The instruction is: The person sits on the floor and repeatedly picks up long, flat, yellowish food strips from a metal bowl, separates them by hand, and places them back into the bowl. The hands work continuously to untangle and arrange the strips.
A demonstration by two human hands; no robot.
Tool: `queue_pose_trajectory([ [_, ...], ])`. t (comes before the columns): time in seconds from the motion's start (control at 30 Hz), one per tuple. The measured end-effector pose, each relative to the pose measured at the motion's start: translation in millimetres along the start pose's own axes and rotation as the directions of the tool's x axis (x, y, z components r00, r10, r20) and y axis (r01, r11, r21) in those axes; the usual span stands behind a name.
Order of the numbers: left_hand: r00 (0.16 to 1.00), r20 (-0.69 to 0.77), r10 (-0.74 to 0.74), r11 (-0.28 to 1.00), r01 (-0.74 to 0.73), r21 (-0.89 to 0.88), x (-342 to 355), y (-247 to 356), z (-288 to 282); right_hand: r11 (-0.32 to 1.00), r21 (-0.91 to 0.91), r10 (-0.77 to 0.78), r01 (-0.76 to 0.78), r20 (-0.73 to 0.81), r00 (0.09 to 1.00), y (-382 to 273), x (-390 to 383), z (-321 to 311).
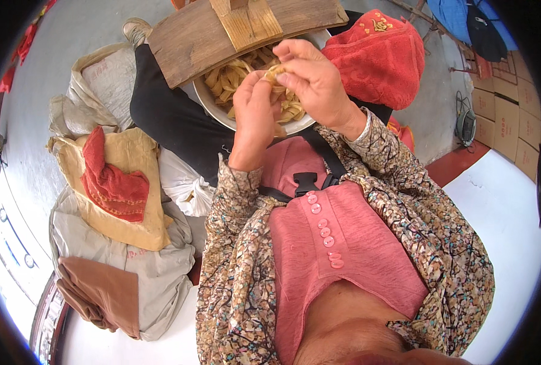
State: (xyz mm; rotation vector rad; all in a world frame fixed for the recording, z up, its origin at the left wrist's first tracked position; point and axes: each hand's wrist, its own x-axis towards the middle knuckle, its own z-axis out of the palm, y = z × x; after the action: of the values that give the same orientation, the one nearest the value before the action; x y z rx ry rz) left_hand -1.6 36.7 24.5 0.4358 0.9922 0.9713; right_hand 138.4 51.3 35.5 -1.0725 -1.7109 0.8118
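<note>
My left hand (255,115) and my right hand (316,85) meet over a white basin (209,112) of curled, pale yellow strips (220,85), with fingers closed on a yellowish strip (275,75) between them. A worn wooden board (191,55) with a lighter block (246,24) fixed on it lies across the far part of the basin, hiding some of the contents. Right of the basin, a red towel (380,67) carries a few small yellow bits on top.
Black-trousered legs (164,128) flank the basin. At left lie pale sacks (97,85), a tan sack (130,237), a red cloth (112,188) and a tied white bag (188,191). Stacked cardboard boxes (508,125) and blue fabric (450,15) are at the right.
</note>
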Motion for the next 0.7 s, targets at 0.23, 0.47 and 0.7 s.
queue_pose_trajectory([
  [0.23, 0.990, 0.098, 0.097, 0.951, -0.121, 0.284, -33.2, -3.7, -15.4, 0.534, 0.798, 0.395, -0.280, 0.057, 0.917, 20.3, -1.8, 2.2],
  [0.47, 0.681, 0.463, 0.567, -0.065, -0.523, 0.850, -23.1, 7.3, -19.7, 0.978, 0.012, 0.190, -0.209, 0.361, 0.913, 0.9, 26.2, -42.7],
  [0.7, 0.840, 0.459, 0.290, 0.227, -0.527, 0.819, -14.5, 20.4, -18.4, 0.844, -0.387, 0.045, 0.372, 0.742, 0.669, -4.4, 31.9, -42.4],
])
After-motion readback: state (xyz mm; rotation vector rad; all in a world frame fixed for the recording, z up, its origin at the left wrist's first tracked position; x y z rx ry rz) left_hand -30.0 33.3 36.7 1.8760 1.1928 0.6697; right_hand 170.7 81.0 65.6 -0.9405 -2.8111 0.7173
